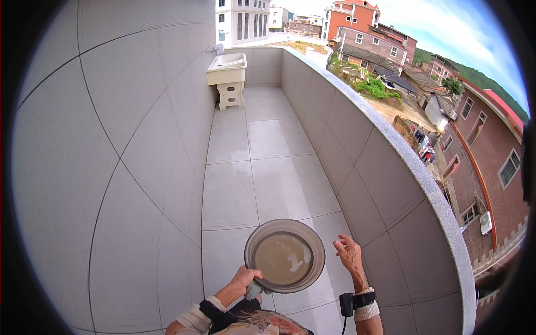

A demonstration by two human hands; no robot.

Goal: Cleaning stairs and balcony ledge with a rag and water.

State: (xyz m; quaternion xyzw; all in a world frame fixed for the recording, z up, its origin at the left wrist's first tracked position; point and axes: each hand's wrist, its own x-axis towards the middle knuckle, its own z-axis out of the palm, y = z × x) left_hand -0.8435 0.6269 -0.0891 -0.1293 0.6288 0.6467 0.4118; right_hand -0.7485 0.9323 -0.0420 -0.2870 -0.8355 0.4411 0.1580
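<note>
A round grey basin [319, 256] with murky brownish water [278, 255] in it is held in front of my body. My left hand [247, 277] grips its rim at the near left, thumb over the edge. Under that hand hangs a greyish cloth [253, 289], partly hidden by the basin. To the right of the basin, my right hand [348, 251] is raised apart from it, fingers loosely bent with nothing in them.
A narrow balcony with a tiled floor [280, 176] runs ahead. Tiled wall [138, 125] bounds the left, a parapet with a granite top [402, 155] the right. At the far end stands a cream laundry sink [227, 75] below a tap [217, 49]. Buildings lie beyond.
</note>
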